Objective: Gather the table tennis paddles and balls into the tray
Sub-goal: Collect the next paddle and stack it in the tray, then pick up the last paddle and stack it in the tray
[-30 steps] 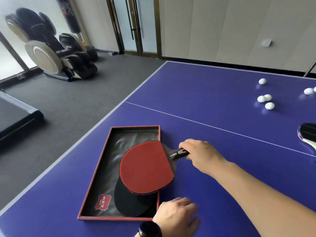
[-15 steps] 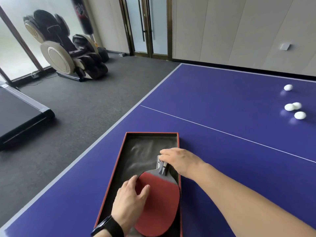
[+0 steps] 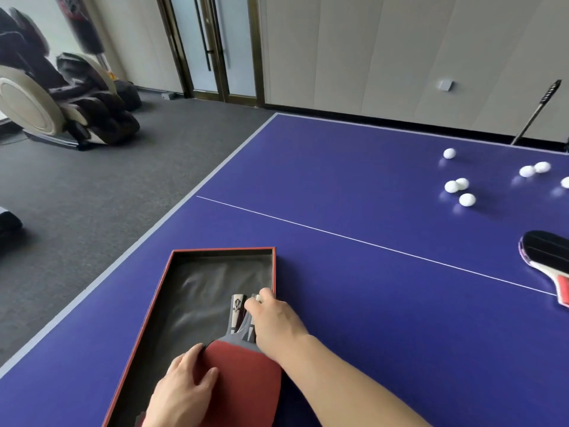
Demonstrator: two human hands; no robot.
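A red-rimmed tray (image 3: 215, 250) with a dark lining lies on the blue table near its left edge. A red-faced paddle (image 3: 246, 380) lies in the tray's near right part, handle pointing away from me, with a second handle beside it. My right hand (image 3: 274, 322) grips the paddle handles at the tray's right rim. My left hand (image 3: 181, 392) rests flat on the left edge of the red blade. Several white balls (image 3: 467, 199) lie scattered at the far right. Another paddle (image 3: 546, 257), black side up, sits at the right edge of view.
The blue table (image 3: 354, 303) has a white centre line and a grey left edge. A massage chair (image 3: 46, 97) stands on the grey carpet to the left. Glass doors and a panelled wall lie beyond. A black rod (image 3: 535, 112) leans by the far right.
The red paddle was swung from across the tray's rim to lie lengthwise inside it. My left hand moved from the table onto the blade. The view has shifted back right.
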